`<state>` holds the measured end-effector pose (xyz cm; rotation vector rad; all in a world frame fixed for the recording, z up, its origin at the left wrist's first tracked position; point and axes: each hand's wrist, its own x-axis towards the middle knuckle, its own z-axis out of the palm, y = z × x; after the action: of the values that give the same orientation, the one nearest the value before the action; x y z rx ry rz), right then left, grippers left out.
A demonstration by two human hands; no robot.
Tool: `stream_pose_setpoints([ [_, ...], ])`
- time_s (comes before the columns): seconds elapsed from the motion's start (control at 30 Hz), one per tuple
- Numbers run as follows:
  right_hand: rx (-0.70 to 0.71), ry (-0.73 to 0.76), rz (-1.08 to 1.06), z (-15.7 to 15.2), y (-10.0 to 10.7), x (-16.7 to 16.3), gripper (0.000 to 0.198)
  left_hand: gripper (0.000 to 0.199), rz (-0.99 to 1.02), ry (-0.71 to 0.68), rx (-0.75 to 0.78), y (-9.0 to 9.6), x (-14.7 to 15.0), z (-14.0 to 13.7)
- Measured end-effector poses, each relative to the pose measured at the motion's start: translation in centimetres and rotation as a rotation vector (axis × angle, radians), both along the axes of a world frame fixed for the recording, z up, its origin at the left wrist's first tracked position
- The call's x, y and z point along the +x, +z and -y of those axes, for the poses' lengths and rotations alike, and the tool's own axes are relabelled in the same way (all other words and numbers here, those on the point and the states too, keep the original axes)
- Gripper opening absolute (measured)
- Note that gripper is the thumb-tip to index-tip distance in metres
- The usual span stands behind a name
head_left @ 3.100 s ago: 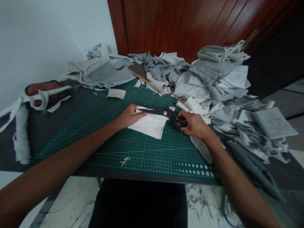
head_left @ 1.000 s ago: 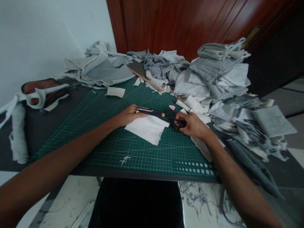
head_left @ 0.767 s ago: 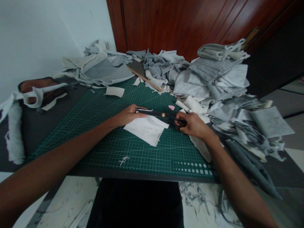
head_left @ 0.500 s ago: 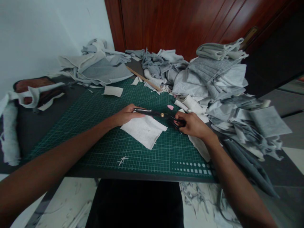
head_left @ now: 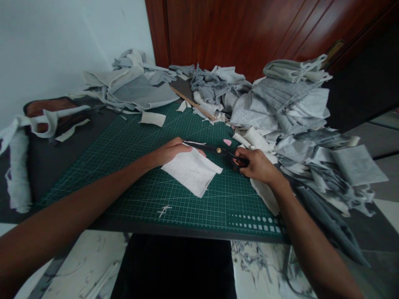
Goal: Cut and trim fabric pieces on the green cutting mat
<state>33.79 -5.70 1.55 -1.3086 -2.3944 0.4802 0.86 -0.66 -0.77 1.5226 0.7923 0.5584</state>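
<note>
A: Where does the white cloth (head_left: 195, 172) sit?

B: Over the middle of the cutting mat (head_left: 187, 214), one corner pointing towards the mat's front edge. The left hand (head_left: 173, 150) pinches its far edge, thumb on top, with a fingertip showing past the cloth.

A: Why there, do you think?

B: Probably to keep that edge taut and steady beside the blades. The right hand (head_left: 254, 164), over the right half of the mat, is curled round the handles of the scissors (head_left: 219, 150), which point left across the mat's middle. That way the blades run along the edge rather than into the cloth. I can't tell whether they are fully together.

A: And the thin strip (head_left: 197, 143)?

B: Just behind the blades, over mid-mat; whether it is wholly free of the cloth I can't tell. A few loose trimmings (head_left: 164, 210) lie near the mat's front edge, out of the way, I'd guess, of both hands.

A: What differs from three seconds ago?

B: The cloth has turned, and its near corner reaches closer to the mat's front edge. The blades lay over its far part then; now more of that edge shows in front of them. The pink piece (head_left: 227, 142), right of mid-mat, hasn't moved.
</note>
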Motion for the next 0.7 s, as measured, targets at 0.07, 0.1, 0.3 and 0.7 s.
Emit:
stream_pose_setpoints([
  [0.07, 0.006, -0.01, 0.003, 0.0, 0.0, 0.0, 0.014, 0.047, 0.018, 0.001, 0.01, 0.0, 0.0, 0.1],
  [0.1, 0.004, -0.014, 0.003, 0.0, 0.0, 0.0, 0.014, 0.047, 0.03, 0.003, 0.01, 0.0, 0.0, 0.1],
  [0.3, -0.007, -0.031, -0.013, 0.1, 0.0, -0.2, 0.012, 0.042, 0.097, 0.06, 0.01, -0.4, 0.0, -0.1],
  [0.7, -0.007, -0.029, -0.004, 0.0, -0.1, 0.0, 0.015, 0.042, 0.002, 0.101, 0.123, -1.2, 0.0, -0.4],
])
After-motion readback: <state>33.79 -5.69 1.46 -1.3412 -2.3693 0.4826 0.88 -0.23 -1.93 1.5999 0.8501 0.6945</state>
